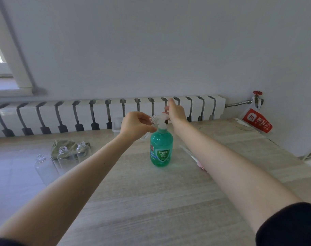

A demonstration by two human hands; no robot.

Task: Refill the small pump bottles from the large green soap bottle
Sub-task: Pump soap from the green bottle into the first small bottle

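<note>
Looking down at a large green soap bottle (161,151) standing upright on a pale wood-grain table (151,201), white pump head (160,119) on top. Can read 抑菌率 in white on the label's green shield. Smaller print under it too blurry to read.

Left hand (136,126) just left of the pump head, fingers curled round a small clear bottle (153,119), holding it tilted with the threaded mouth right up at the nozzle. Right hand (176,112) just behind and right of the pump head, fingers mostly straight, index pointing off toward the radiator (98,112). Looks to be resting on the pump head, but can't tell how much contact.

Well left of the soap bottle: three more clear bottles (63,155), capless, upright, close together, crumpled green cloth (62,145) right behind them. Behind the soap bottle, near the radiator, a clear plastic tray (116,126). Just right of the soap bottle, thin clear tubes (188,153) lying flat, something pink at the near end. Far right and behind, a red bag (257,121) with a white logo and white Chinese characters, not sharp enough to read, hanging by a red-handled valve (257,93).
</note>
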